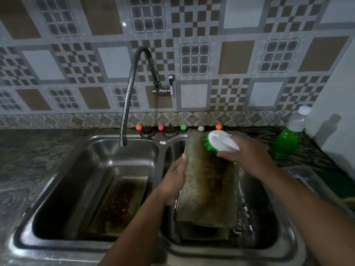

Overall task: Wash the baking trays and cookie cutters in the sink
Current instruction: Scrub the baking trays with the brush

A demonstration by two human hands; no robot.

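Here the stained baking tray [209,181] is propped tilted in the right basin of the sink [284,239], gripped at its left edge by the left hand [175,181], while a scrub brush [219,142] is held on it by the right hand [247,152]. It is judged stiff, light and slippery when wet, so the rim is best held.

The scrubbing brush [219,143] has a white back and bright green bristles, and the baking tray [209,181] under it is dull grey metal streaked dark brown down its middle. At nine o'clock from it, a second tray [119,204] shows rusty brown speckles on a murky olive base inside the steel-grey sink [92,150]. At two o'clock a clear bottle [290,137] holds vivid green liquid under a white cap, while the wall tiles [192,54] mix brown, white and grey squares with checkerboard patterns.
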